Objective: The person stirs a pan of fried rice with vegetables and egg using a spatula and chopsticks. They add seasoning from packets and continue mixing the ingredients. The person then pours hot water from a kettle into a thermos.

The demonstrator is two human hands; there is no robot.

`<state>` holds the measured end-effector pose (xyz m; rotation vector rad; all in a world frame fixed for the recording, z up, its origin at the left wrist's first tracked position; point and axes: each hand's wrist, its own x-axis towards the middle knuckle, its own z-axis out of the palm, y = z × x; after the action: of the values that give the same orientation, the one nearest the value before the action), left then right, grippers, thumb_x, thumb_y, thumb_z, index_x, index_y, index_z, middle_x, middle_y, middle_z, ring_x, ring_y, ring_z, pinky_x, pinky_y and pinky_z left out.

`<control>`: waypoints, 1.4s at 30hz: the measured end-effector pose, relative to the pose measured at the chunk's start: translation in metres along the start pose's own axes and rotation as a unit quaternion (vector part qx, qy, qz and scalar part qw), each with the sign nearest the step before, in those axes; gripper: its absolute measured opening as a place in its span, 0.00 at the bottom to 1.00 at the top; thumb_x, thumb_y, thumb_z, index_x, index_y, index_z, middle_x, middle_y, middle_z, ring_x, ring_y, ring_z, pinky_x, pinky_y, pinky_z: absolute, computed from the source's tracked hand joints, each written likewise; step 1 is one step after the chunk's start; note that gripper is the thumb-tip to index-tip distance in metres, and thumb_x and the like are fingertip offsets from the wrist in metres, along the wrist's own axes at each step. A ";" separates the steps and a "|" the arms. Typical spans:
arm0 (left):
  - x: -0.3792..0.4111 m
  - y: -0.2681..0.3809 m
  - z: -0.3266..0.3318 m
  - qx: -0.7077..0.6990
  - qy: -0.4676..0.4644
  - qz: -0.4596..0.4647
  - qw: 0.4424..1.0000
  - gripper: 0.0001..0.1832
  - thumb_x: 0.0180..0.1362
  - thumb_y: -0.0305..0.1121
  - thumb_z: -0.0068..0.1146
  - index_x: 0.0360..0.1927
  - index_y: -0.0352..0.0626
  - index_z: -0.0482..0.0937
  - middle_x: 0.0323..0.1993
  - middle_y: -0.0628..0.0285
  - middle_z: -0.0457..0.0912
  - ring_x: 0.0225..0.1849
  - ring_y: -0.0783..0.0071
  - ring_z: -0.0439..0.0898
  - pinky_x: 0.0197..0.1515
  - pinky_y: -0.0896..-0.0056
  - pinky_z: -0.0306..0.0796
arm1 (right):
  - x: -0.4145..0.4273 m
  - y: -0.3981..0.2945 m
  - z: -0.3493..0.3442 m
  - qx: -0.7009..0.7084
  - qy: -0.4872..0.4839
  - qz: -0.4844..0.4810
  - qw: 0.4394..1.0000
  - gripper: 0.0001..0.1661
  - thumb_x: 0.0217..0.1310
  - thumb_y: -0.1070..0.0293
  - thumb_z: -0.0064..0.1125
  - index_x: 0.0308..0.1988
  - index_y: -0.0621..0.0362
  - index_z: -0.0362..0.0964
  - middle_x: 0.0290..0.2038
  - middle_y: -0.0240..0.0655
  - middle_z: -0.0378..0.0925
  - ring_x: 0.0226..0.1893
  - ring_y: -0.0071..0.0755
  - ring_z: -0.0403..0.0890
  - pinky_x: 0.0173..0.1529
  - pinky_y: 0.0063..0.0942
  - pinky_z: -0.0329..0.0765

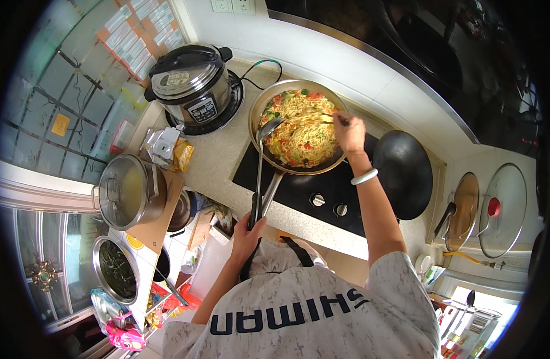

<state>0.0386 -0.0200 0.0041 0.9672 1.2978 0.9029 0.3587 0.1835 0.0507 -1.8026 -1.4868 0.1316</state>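
My left hand [247, 235] grips the black handle of a metal ladle [259, 175], close to the steel handle of a frying pan [275, 171]. Whether my fingers also touch the pan handle is unclear. The ladle's bowl rests at the left side of the noodles [313, 146], which are mixed with chopped red and green vegetables. Over the pan's right side, my right hand [350, 134] is closed around the dark handle of a utensil, whose working end is blurred among lifted noodles. A pale bangle [364, 177] circles my right wrist.
An electric pressure cooker [192, 89] stands left of the pan. Right of it, a black wok [403, 175] lies on the black cooktop [302, 188]. A lidded steel pot [127, 190] and a bowl of dark green strips [118, 269] are at far left. Pan lids [503, 211] hang at right.
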 end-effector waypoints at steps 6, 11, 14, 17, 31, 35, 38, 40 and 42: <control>0.000 -0.002 -0.001 0.024 0.002 0.003 1.000 0.11 0.61 0.35 0.58 0.36 0.35 0.76 0.19 0.76 0.64 0.21 0.89 0.61 0.22 0.80 0.54 | 0.017 0.014 -0.023 0.044 0.085 0.108 0.989 0.18 0.55 0.59 0.59 0.24 0.64 0.79 0.18 0.46 0.79 0.23 0.49 0.83 0.33 0.38 0.79; 0.000 0.007 0.001 0.043 0.001 -0.001 0.999 0.12 0.61 0.35 0.58 0.39 0.34 0.77 0.19 0.76 0.65 0.22 0.88 0.62 0.23 0.80 0.55 | -0.032 0.012 -0.005 0.067 0.026 0.134 0.988 0.16 0.56 0.62 0.58 0.26 0.65 0.80 0.17 0.42 0.79 0.21 0.39 0.84 0.31 0.29 0.79; 0.000 0.008 0.000 0.039 -0.005 -0.011 0.999 0.13 0.61 0.35 0.58 0.41 0.33 0.77 0.19 0.75 0.65 0.22 0.88 0.62 0.23 0.80 0.55 | -0.062 -0.022 0.005 0.152 -0.011 0.182 0.971 0.13 0.55 0.68 0.58 0.28 0.69 0.79 0.19 0.43 0.80 0.20 0.34 0.84 0.29 0.27 0.79; -0.002 0.014 0.000 0.025 -0.007 -0.028 0.999 0.13 0.61 0.34 0.58 0.42 0.33 0.77 0.19 0.76 0.65 0.22 0.88 0.62 0.23 0.81 0.55 | -0.059 -0.042 -0.010 0.299 -0.050 0.250 0.920 0.13 0.56 0.70 0.58 0.28 0.72 0.78 0.21 0.40 0.81 0.18 0.29 0.82 0.25 0.22 0.77; 0.001 0.004 0.001 0.012 -0.009 -0.023 1.000 0.13 0.61 0.33 0.59 0.42 0.34 0.78 0.19 0.76 0.66 0.21 0.89 0.62 0.22 0.81 0.54 | 0.004 0.055 -0.001 0.140 0.005 0.120 0.983 0.21 0.61 0.56 0.56 0.32 0.66 0.80 0.21 0.42 0.82 0.25 0.35 0.85 0.34 0.29 0.78; -0.001 0.010 0.000 0.029 -0.012 -0.039 0.999 0.12 0.61 0.33 0.58 0.42 0.34 0.78 0.19 0.76 0.66 0.20 0.88 0.62 0.22 0.81 0.55 | -0.017 0.022 0.008 0.224 -0.109 0.157 0.956 0.18 0.62 0.62 0.56 0.32 0.70 0.80 0.21 0.41 0.82 0.22 0.29 0.84 0.30 0.24 0.79; -0.002 0.006 -0.002 0.029 -0.010 -0.031 0.999 0.12 0.61 0.34 0.58 0.42 0.34 0.78 0.19 0.75 0.66 0.20 0.88 0.62 0.22 0.81 0.55 | -0.006 -0.012 -0.015 0.287 -0.116 0.189 0.932 0.17 0.63 0.66 0.55 0.33 0.74 0.79 0.23 0.40 0.82 0.21 0.26 0.83 0.27 0.22 0.79; -0.003 0.007 -0.003 0.034 -0.013 -0.024 0.999 0.13 0.61 0.34 0.58 0.43 0.34 0.78 0.19 0.75 0.67 0.21 0.88 0.63 0.22 0.81 0.56 | 0.008 -0.017 -0.027 0.274 -0.068 0.156 0.947 0.18 0.63 0.67 0.55 0.32 0.75 0.78 0.22 0.41 0.82 0.21 0.26 0.83 0.26 0.22 0.79; -0.004 0.008 -0.002 0.028 -0.006 -0.028 0.999 0.13 0.61 0.34 0.58 0.43 0.34 0.78 0.19 0.75 0.67 0.21 0.88 0.63 0.23 0.81 0.57 | 0.025 -0.011 -0.026 0.221 -0.014 0.114 0.969 0.16 0.63 0.66 0.55 0.32 0.71 0.79 0.22 0.41 0.82 0.21 0.29 0.83 0.28 0.25 0.78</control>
<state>0.0363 -0.0205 0.0131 0.9734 1.3399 0.8206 0.3717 0.1928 0.0855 -1.5983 -1.1502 0.5602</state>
